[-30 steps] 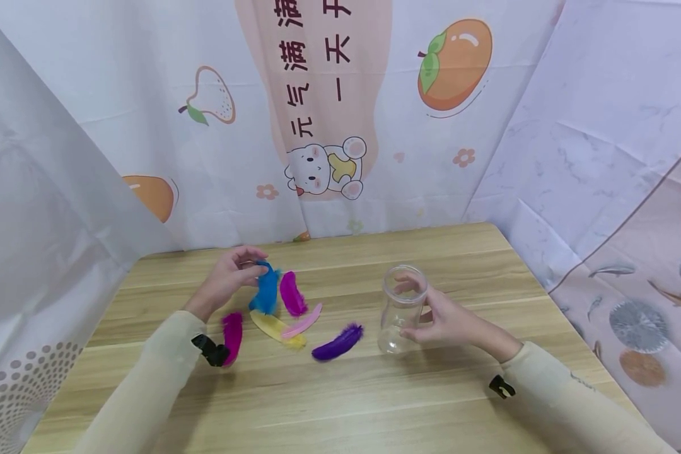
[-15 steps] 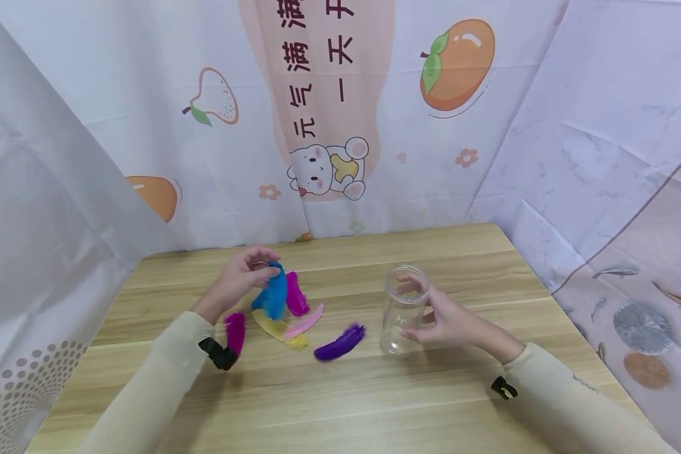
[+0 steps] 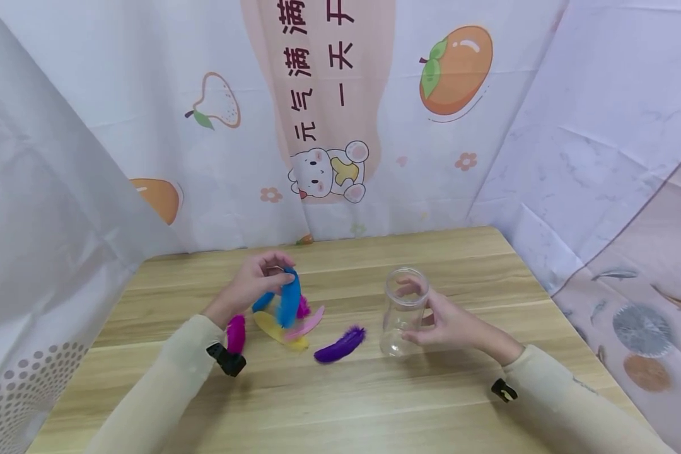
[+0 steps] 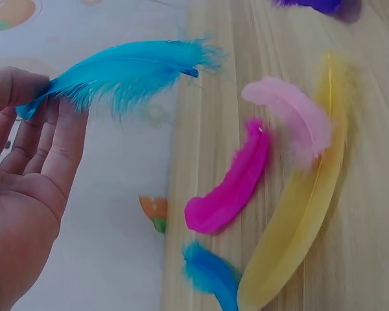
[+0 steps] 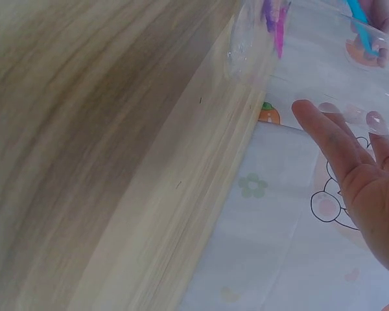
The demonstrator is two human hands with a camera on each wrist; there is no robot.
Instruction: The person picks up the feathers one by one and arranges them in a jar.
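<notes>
Between thumb and fingertips, my left hand [image 3: 254, 280] pinches a bright blue feather [image 4: 123, 68] by one end, its fluffy end hanging over the table in the head view. Below it on the wood lie another blue feather [image 4: 211, 269], a magenta feather [image 4: 230, 188], a yellow feather [image 4: 292, 240] and a pale pink feather [image 4: 295, 120] that overlaps the yellow one. My right hand [image 3: 445, 321] grips a clear, open-topped jar [image 3: 394, 318], which stands upright, thumb on the near side and fingers around the far side.
A purple feather [image 3: 340, 347] lies between the hands, left of the jar. Beside the left sleeve is a second magenta feather [image 3: 236, 334], partly covered by a black clip [image 3: 227, 360]. A printed curtain [image 3: 232, 208] rises at the back edge of the wooden table [image 3: 340, 410].
My left hand has lifted the blue feather away from the other blue one and carried it rightward, now over the magenta and yellow feathers. My right hand and the jar stay put.
</notes>
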